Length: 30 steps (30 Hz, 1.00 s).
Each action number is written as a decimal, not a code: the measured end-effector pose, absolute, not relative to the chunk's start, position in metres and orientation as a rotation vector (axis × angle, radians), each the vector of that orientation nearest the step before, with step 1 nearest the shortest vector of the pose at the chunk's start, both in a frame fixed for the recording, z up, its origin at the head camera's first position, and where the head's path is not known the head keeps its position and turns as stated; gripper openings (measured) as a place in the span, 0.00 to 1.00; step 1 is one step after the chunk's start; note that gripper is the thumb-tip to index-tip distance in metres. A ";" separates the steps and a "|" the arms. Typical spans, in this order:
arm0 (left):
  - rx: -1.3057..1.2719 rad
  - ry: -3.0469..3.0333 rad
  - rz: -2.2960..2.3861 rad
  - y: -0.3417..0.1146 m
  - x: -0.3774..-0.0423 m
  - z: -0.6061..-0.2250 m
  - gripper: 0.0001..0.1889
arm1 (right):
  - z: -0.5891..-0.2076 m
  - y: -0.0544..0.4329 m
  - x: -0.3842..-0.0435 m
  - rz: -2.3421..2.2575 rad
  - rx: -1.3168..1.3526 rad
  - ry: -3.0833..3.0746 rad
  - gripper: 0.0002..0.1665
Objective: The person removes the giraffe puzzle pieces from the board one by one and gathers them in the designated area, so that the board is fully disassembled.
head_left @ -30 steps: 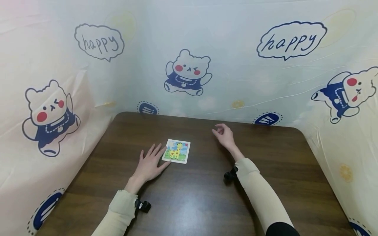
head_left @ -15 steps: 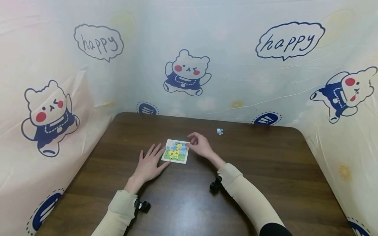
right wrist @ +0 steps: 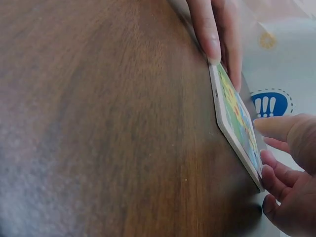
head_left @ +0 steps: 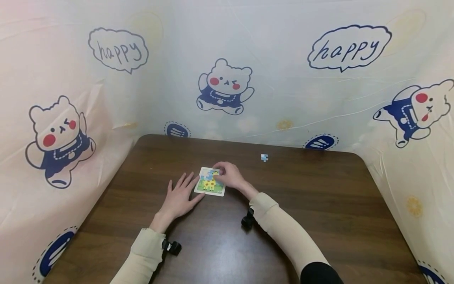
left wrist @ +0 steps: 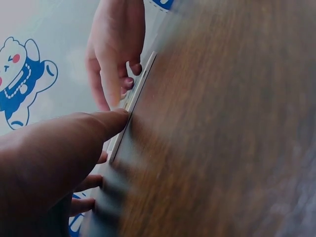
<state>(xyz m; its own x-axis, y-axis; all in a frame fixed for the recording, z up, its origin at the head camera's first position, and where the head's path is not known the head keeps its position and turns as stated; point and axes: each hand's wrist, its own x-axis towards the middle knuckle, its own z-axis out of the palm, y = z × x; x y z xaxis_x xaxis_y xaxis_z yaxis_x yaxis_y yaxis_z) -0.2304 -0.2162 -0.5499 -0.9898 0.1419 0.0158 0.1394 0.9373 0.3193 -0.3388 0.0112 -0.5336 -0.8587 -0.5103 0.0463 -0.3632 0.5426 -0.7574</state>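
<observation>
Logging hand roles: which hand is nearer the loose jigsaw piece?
The right hand, over the giraffe puzzle; the left hand, at the puzzle's left edge, is farther.

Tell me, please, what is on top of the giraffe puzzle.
The giraffe puzzle bears a yellow giraffe picture. The left hand touches its edge; in the head view, the right hand hides its upper right corner and whatever lies there.

The white-framed giraffe puzzle lies flat, face up; a small bluish piece lies apart to its right.
</observation>
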 end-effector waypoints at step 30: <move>0.227 3.098 0.508 -0.216 -0.231 -0.552 0.42 | -0.535 -0.004 -0.339 -0.900 -0.844 2.669 0.15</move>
<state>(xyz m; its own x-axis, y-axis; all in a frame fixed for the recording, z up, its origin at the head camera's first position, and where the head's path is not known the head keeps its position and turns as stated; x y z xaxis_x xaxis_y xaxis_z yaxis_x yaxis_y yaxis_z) -0.2305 -0.2160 -0.5518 -0.9896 0.1408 0.0290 0.1426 0.9375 0.3174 -0.3392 -0.0038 -0.5348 -0.8168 -0.5769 -0.0076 -0.4545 0.6514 -0.6076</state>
